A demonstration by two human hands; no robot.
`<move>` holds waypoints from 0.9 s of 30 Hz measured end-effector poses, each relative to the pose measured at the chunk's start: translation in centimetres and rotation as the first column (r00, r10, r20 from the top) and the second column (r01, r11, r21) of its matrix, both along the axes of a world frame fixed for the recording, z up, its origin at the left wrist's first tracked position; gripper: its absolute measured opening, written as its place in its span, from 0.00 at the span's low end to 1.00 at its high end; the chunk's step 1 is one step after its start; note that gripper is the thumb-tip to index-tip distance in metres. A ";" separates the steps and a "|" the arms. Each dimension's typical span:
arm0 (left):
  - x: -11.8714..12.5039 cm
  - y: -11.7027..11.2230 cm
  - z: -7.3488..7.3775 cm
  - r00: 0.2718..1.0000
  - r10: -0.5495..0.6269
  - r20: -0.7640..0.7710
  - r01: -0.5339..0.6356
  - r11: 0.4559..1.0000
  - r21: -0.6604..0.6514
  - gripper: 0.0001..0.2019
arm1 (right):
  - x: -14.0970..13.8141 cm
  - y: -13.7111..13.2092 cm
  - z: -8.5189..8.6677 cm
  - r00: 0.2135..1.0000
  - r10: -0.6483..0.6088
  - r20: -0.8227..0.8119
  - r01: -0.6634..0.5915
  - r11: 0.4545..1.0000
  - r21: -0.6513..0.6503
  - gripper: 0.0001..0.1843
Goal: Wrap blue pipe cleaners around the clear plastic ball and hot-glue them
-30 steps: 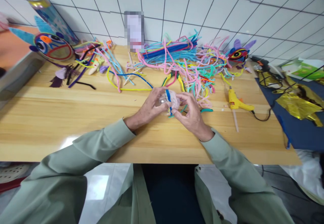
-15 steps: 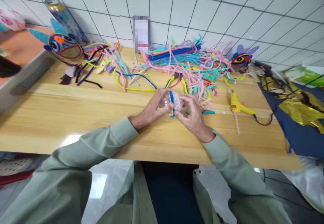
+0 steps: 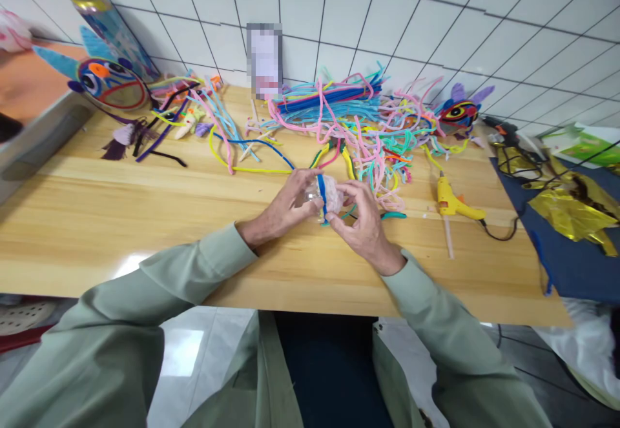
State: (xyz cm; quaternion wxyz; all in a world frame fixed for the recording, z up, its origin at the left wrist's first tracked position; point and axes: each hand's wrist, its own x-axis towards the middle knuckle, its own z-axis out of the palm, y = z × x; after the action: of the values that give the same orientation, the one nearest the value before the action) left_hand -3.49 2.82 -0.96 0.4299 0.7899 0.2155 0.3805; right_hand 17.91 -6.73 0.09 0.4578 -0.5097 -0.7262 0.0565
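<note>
Fingers (image 3: 310,208) of both hands (image 3: 279,212) (image 3: 364,221) grip a blue-banded piece (image 3: 331,195), bare tabletop (image 3: 314,273) reaching the near edge (image 3: 314,312).

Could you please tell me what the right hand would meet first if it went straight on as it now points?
It would meet the blue-banded piece first, as the right hand touches it; beyond that, the left hand seems next, though depth is hard to judge.
</note>
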 end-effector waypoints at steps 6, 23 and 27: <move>0.2 0.0 -0.1 1.000 0.014 0.008 -0.013 1.000 -0.007 0.29 | 0.0 0.0 0.0 1.000 -0.019 0.023 0.019 1.000 0.010 0.25; 0.2 -0.9 0.7 0.999 0.039 -0.031 -0.042 0.994 -0.100 0.28 | -0.4 -0.1 0.3 1.000 -0.023 0.019 0.023 1.000 -0.003 0.27; 0.3 -0.9 0.6 0.998 0.053 -0.036 -0.055 0.997 -0.047 0.28 | -0.6 0.0 0.9 1.000 -0.018 0.017 0.017 1.000 0.017 0.24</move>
State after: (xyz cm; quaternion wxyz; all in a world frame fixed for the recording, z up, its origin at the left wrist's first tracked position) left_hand -3.20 1.88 -0.35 0.4344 0.7799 0.2531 0.3729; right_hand 17.29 -6.69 0.96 0.4564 -0.5128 -0.7260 0.0423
